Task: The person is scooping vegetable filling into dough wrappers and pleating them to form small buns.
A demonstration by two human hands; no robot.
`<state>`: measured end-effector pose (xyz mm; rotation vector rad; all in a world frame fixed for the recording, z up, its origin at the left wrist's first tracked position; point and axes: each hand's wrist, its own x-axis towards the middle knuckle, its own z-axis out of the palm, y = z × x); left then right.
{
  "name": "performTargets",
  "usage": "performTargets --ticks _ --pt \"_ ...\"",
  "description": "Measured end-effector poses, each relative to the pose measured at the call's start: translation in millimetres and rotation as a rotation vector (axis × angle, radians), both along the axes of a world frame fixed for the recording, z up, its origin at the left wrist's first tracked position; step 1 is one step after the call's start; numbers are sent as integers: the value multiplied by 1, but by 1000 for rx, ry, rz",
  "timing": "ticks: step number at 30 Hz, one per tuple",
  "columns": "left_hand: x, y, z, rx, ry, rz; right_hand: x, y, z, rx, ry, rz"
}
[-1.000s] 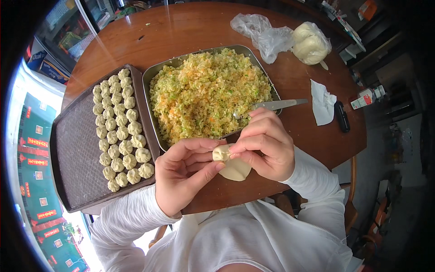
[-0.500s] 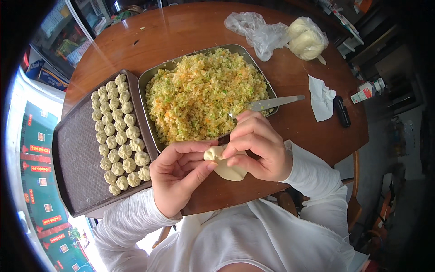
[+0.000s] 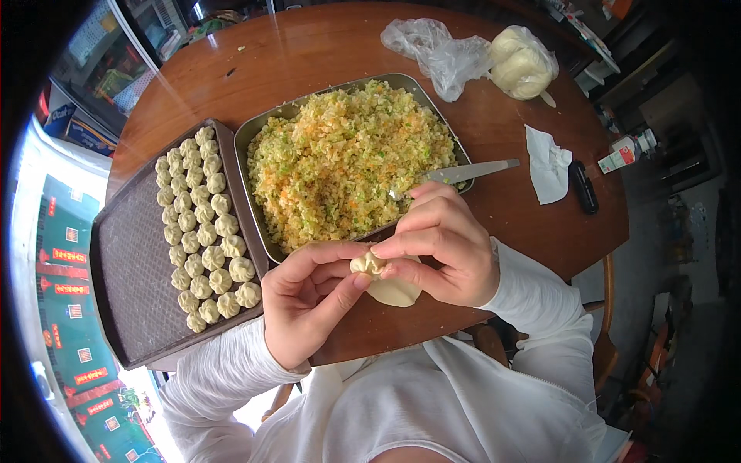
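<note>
Between my two hands, just above the table's near edge, is a small pale dumpling (image 3: 366, 265) with gathered folds on its top. My left hand (image 3: 309, 293) steadies it from the left with thumb and fingers. From the right, my right hand (image 3: 448, 251) pinches the dough at the top with thumb and forefinger. A flat, round-edged piece of dough (image 3: 395, 292) shows below my right fingertips; whether it is joined to the dumpling I cannot tell. Just beyond my hands is a metal pan (image 3: 244, 166) heaped with chopped yellow-green and orange filling (image 3: 347, 162). A flat metal spatula (image 3: 478, 170) lies across its right rim.
On the left, a dark tray (image 3: 139, 270) carries rows of finished dumplings (image 3: 204, 212) along its right side. Clear plastic bags (image 3: 440, 58), bagged dough (image 3: 525, 65), a crumpled tissue (image 3: 548, 166), a black object (image 3: 583, 187) and a bottle (image 3: 625, 152) are farther right.
My right thumb and forefinger have shifted slightly left and up onto the dumpling's top, and its folds are drawn closer together. My left hand has barely moved.
</note>
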<state>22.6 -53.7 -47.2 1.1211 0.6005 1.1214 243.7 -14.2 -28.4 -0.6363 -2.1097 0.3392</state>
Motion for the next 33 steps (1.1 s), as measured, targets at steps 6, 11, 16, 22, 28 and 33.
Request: performTargets --ticks 6,11,16,22,28,33 --pt "1 1 -1 9 53 22 4 1 -1 48 -30 21" --pt "1 2 -2 11 68 31 4 0 -1 74 -47 -18" --pt "2 0 -3 7 58 49 2 0 -1 55 -74 -13" --pt "1 1 -3 43 78 55 1 -1 -3 -7 -96 52" --pt "2 0 -2 12 -7 43 1 1 -2 -110 1 130" --pt "1 1 -2 -92 -79 54 1 1 1 -196 89 103"
